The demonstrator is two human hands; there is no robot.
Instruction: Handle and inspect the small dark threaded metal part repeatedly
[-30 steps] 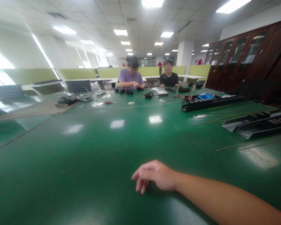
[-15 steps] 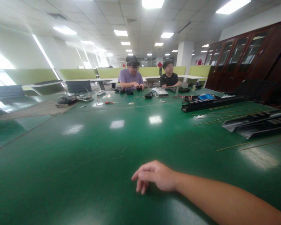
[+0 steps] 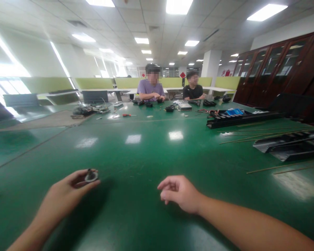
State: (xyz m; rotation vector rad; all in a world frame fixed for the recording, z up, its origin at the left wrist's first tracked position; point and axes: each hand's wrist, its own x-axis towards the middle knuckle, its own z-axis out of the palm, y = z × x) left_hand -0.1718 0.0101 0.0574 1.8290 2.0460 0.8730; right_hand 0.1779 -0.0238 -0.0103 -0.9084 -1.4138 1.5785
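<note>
At the lower left, my left hand (image 3: 68, 193) is raised over the green table (image 3: 125, 216), its thumb and fingers closed round a small round metal part (image 3: 91, 176). The part has a pale rim and a dark stub pointing up. My right hand (image 3: 181, 193) hovers over the table near the middle, its fingers loosely curled and apart, with nothing between them. A gap of bare green surface separates the two hands.
Black metal channels (image 3: 290, 144) and thin rods (image 3: 264, 168) lie on the right. Further back are a red screwdriver (image 3: 128, 115), a cable pile (image 3: 87, 109), a blue item (image 3: 234, 112) and black parts (image 3: 170, 108). Two people (image 3: 150, 87) sit across the table.
My left hand has come into view at the lower left with the round metal part. My right hand has shifted slightly right in the picture, its fingers more curled. The camera view has turned slightly left.
</note>
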